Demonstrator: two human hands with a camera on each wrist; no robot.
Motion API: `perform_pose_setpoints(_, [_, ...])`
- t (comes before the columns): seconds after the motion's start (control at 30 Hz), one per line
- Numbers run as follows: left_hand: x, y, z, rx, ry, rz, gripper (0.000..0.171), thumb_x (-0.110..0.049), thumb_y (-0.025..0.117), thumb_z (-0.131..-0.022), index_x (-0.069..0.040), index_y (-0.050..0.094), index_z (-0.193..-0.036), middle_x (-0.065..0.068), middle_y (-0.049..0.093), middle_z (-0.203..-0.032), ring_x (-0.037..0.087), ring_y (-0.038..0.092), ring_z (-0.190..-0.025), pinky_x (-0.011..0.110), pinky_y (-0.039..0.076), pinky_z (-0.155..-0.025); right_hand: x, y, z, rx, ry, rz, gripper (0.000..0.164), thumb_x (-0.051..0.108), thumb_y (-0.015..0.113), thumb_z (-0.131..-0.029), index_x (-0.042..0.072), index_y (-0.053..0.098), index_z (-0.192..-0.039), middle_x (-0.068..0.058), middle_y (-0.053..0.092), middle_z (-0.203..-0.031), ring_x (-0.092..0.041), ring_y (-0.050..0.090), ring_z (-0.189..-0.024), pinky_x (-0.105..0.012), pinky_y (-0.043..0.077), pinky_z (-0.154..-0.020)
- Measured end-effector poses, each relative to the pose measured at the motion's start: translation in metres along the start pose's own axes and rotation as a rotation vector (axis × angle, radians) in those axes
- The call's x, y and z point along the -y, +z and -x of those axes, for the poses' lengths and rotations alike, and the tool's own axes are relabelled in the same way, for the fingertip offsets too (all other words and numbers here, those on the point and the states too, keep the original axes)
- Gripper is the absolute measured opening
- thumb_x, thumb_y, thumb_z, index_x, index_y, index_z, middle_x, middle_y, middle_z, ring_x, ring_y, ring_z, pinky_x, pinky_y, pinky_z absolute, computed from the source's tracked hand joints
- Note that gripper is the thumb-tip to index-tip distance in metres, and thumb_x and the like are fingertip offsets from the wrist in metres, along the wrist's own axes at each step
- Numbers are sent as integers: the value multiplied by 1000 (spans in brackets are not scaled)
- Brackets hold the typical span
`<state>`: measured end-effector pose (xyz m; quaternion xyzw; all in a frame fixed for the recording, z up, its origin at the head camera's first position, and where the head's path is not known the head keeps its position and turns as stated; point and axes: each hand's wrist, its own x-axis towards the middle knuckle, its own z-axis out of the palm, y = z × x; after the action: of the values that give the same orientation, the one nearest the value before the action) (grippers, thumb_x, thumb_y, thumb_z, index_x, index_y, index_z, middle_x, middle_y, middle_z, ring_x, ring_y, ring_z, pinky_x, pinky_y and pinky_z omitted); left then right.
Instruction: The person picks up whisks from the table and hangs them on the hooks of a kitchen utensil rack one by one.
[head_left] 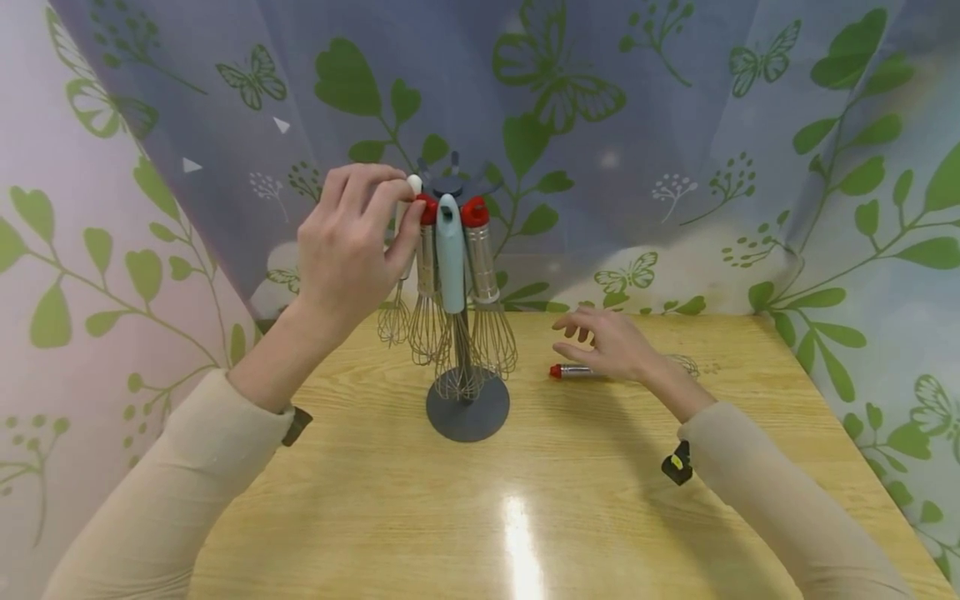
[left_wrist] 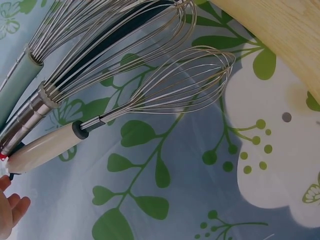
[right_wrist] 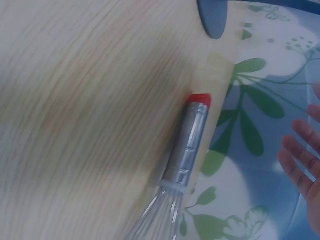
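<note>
My left hand (head_left: 352, 233) is raised at the top of a dark whisk stand (head_left: 467, 417), thumb and fingers pinching the end of a small cream-handled whisk (left_wrist: 45, 147). That whisk hangs with its wires (head_left: 393, 323) down, much of its handle hidden by the hand in the head view. Beside it hang a pale blue-handled whisk (head_left: 451, 258) and two metal-handled whisks with red ends, one left (head_left: 426, 262) and one right (head_left: 481, 254). My right hand (head_left: 611, 343), fingers loosely bent and holding nothing, hovers over another red-ended whisk (right_wrist: 187, 142) lying on the table.
The wooden table (head_left: 360, 500) carries the stand's round base near its far side. Behind and at both sides hangs a patterned curtain (head_left: 660, 167) with green leaves and butterflies, close to the table's back edge. Dark hooks (head_left: 454, 162) stick out at the stand's top.
</note>
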<state>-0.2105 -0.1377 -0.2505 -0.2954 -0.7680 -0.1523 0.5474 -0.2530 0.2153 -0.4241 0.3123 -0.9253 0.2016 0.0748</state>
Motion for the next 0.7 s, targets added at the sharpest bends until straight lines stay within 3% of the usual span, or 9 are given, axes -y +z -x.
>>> perform_pose_setpoints(0.27, [0,1,0,-11,-4,3,15,-14,63,-104,-1,70,-103,16,72,-110,36,65,-106,46,59,-63,-17,11,3,16,-9,72,38,38,72,-98,11,74,-126,-9,76,-108,-25,73,-91,-38,61,-73])
perform_pose_setpoints(0.7, [0,1,0,-13,-5,6,14,-14,63,-103,-2,69,-102,15,72,-109,35,65,-105,45,57,-59,-37,30,10,58,44,80,44,43,74,-95,13,74,-127,-8,75,-112,-24,71,-99,-42,61,-77])
